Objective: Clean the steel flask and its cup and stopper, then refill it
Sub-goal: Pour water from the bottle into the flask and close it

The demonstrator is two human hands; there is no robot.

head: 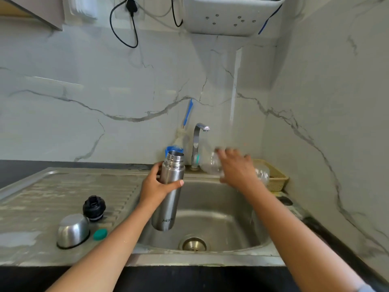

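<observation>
Where the pale, grey-veined marble wall (126, 91) meets the black counter, a dull stainless-steel sink (73, 186) spans the near foreground. Its ribbed draining board is on the left and its rounded basin (221, 207) on the right. High on the far wall hangs a white plastic box (227, 20) with a black cord (124, 28) looping to its left.

The left hand (155, 186) is wrapped around the upper body of the flask (170, 194), thumb across the front and fingers curled behind. It holds the flask upright above the left part of the basin. The flask is a slim brushed-steel cylinder with a stepped, threaded neck and an open mouth, and dark lettering near its base.

The right hand (235, 167) reaches to the far right of the basin and lies against a clear plastic bottle (211, 165) by the tap. Both are smeared by blur, so I cannot tell whether its fingers grip the bottle or only touch it.

A woven straw-coloured basket (275, 175) sits in the far right corner. The chrome tap (196, 142) rises behind the basin in a squared arch. A brush with a blue handle (188, 114) leans on the wall just left of it.

On the near draining board the steel cup (72, 230) stands upside down, a smooth dome with a dark rim. The black ridged stopper (93, 207) stands just behind it. A small round teal cap (100, 234) lies just right of the cup.
</observation>
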